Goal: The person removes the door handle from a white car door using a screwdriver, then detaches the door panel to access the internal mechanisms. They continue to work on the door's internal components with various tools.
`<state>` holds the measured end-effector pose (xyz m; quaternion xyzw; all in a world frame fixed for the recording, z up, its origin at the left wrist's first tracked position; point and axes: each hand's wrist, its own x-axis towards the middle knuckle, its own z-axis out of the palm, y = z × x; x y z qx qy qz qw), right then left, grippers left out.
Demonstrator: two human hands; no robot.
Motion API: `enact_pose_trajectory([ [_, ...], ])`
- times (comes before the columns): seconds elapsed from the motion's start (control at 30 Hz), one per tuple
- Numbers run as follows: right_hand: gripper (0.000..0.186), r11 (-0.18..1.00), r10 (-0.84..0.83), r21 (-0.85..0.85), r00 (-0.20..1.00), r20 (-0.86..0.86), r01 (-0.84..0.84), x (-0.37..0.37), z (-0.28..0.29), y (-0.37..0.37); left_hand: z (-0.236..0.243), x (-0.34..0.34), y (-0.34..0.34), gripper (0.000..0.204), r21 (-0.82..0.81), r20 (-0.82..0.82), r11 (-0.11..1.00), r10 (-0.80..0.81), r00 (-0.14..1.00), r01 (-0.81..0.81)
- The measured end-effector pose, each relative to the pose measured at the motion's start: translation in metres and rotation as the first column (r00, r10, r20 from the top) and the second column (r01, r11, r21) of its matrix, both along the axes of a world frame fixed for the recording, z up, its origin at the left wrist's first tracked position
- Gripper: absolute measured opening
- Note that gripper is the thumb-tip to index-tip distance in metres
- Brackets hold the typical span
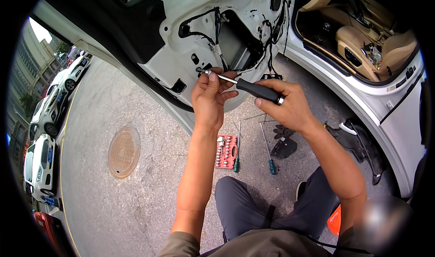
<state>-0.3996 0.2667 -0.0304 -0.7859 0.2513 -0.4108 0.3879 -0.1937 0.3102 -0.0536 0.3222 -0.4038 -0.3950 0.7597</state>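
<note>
The driver (247, 87), with steel shaft (229, 79) and smooth black handle (259, 92), points left at the far, white metal door (174, 53). The right hand (290, 105) grips the handle; the left hand (210, 94) pinches near the tip (208, 72), seemingly to steady it. Nearer, on rough pavement (163, 166), lies a red socket case (237, 150).

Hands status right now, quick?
Left hand: closed, pinching the driver's metal shaft near its tip.
Right hand: closed, holding the driver's black handle.

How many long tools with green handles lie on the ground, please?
2: one tool beside the red case, another tool farther right. The legs may hide more.
</note>
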Motion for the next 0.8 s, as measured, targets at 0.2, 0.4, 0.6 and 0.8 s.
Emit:
enact_pose_trajectory([
  [0.2,0.037,1.000,0.020,0.006,1.000,0.005,-0.020,0.000,-0.002,-0.004,-0.003,0.011,-0.002,0.026,0.011,0.047,0.999,-0.033,0.998,0.032],
  [0.4,0.047,0.865,-0.001,-0.498,0.991,0.134,0.068,-0.004,0.002,-0.012,-0.003,-0.001,-0.006,0.024,-0.095,-0.221,0.987,-0.147,0.964,0.129],
  [0.6,0.041,0.847,0.057,-0.530,0.998,0.020,-0.038,-0.009,0.016,-0.012,-0.002,-0.007,-0.006,0.024,-0.167,-0.343,0.983,-0.130,0.930,0.076],
  [0.8,0.042,0.987,0.140,0.046,0.968,0.207,-0.152,0.008,-0.003,0.015,0.003,-0.006,0.003,0.026,-0.019,-0.226,0.997,0.063,0.972,-0.069],
])
